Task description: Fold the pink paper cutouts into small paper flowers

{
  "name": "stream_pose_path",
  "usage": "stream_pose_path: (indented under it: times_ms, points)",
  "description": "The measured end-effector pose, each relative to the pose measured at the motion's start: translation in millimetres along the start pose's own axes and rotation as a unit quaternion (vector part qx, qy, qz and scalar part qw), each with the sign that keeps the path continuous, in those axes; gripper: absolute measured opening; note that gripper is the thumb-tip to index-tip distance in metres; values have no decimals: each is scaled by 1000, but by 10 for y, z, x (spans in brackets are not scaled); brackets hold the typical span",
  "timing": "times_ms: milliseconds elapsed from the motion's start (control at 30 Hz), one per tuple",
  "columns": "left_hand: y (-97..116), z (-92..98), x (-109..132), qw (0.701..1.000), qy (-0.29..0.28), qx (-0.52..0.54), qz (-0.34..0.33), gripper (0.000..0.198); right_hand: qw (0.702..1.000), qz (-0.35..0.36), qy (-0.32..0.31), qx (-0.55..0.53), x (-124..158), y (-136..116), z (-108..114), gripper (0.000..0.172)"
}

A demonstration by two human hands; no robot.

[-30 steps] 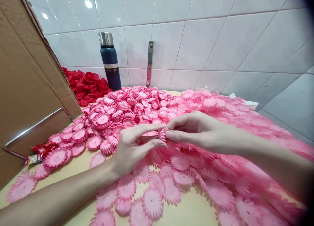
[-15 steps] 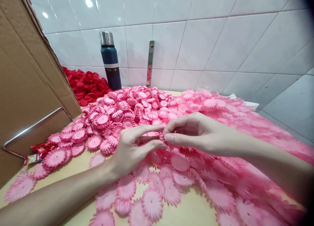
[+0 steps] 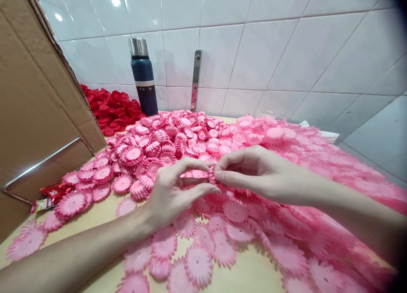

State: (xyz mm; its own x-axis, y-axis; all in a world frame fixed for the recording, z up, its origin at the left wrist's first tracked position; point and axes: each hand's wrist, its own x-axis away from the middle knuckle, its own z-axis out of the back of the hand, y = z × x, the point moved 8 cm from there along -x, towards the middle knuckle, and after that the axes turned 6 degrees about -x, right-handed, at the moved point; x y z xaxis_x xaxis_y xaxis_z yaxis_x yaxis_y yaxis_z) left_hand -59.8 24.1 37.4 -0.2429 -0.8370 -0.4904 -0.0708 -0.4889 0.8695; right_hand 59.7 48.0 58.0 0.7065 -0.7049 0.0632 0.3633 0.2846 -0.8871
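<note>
Between my two hands is a small pink petal disc, seen nearly edge-on with its rim curled. My left hand has its thumb and fingers curved round the disc's left side, their tips at its top and bottom edges. From the right, my right hand pinches the disc between thumb and forefinger. Under and behind both hands lies a heap of curled pink petal discs. Flatter pink discs are spread over the tabletop in front.
A dark blue bottle stands at the back by a pile of red petal discs. A cardboard box with a metal wire handle borders the left. Red wrappers lie near it. A metal strip is against the tiled wall.
The fingers of my left hand have arched wider apart around the disc, and more of its curled rim shows. My right hand has shifted very slightly right.
</note>
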Motion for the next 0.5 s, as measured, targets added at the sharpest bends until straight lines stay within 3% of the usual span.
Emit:
stream_pose_path:
  times_ms: [200,333,500]
  points:
    - [-31,45,-44,996,31,-64,55,10,999,34,9,11,-7,-46,2,17]
    - [0,27,-62,990,10,-137,43,12,999,47,11,11,-11,-63,5,15]
    - [16,15,-62,988,-7,-153,24,11,999,48,19,8,-26,-47,13,15]
